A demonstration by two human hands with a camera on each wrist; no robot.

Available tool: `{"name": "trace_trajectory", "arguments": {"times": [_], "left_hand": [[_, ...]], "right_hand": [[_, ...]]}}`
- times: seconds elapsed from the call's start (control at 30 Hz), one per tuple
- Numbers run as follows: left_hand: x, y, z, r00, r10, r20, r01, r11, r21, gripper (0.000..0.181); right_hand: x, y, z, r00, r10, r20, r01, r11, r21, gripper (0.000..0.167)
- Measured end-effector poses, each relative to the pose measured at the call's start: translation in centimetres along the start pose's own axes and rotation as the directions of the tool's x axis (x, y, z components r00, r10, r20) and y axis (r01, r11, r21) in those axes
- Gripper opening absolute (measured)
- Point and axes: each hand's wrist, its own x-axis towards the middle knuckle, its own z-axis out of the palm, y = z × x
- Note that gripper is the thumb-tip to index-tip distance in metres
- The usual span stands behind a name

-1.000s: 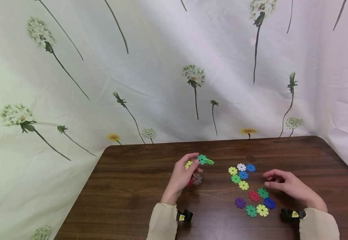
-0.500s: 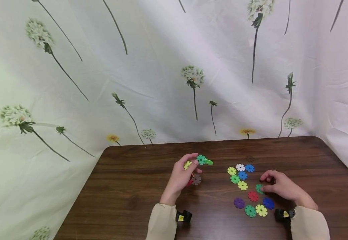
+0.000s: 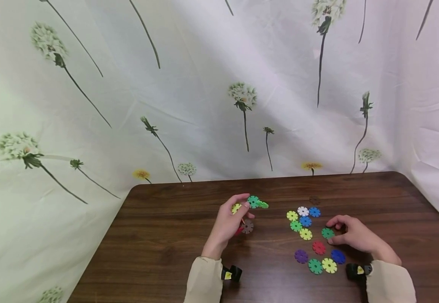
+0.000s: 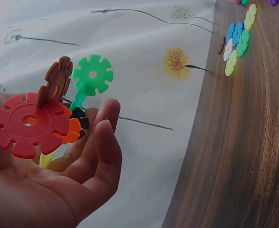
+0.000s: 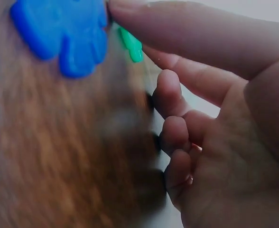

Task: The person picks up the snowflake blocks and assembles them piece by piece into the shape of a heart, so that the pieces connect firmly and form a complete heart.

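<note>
My left hand (image 3: pixel 224 224) holds a cluster of joined, notched plastic discs above the table. In the left wrist view, a red disc (image 4: pixel 15 127), a brown disc (image 4: pixel 58 84), a green disc (image 4: pixel 84 71) and an orange disc (image 4: pixel 74 129) show in it, with black and yellow parts half hidden by fingers. At the right, my right hand (image 3: pixel 360 238) has thumb and index finger at opposite edges of a loose green disc (image 3: pixel 327 233), low at the tabletop. That disc (image 5: pixel 131 45) is mostly hidden by the thumb in the right wrist view, where a blue disc (image 5: pixel 80 47) lies nearby.
Several loose discs lie on the dark wooden table (image 3: pixel 158 240) between the hands, among them a red disc (image 3: pixel 319 248), a purple disc (image 3: pixel 301 256) and a white disc (image 3: pixel 303 211). A flower-printed cloth (image 3: pixel 204 126) hangs behind the table's far edge.
My right hand has moved left to the green disc, which has slid slightly away from the red one and now sits between thumb and index finger. The left hand stays put with its cluster.
</note>
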Motion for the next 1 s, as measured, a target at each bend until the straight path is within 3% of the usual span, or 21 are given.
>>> {"name": "trace_trajectory", "arguments": {"times": [0.3, 0.63, 1.0], "left_hand": [[0.01, -0.16, 0.0, 1.0, 0.012, 0.005, -0.012, 1.0, -0.024, 0.034], [-0.13, -0.01, 0.01, 1.0, 0.002, 0.005, -0.002, 1.0, -0.031, 0.035], [-0.06, -0.08, -0.03, 1.0, -0.007, 0.001, 0.007, 0.999, -0.046, 0.035]], "right_hand": [[0.14, -0.24, -0.02, 1.0, 0.011, 0.002, -0.011, 0.999, -0.049, 0.033], [-0.08, -0.7, -0.1, 0.999, 0.045, 0.0, -0.045, 0.999, 0.005, 0.036], [-0.37, -0.23, -0.31, 1.0, 0.026, -0.015, -0.025, 0.998, 0.059, 0.024]]}}
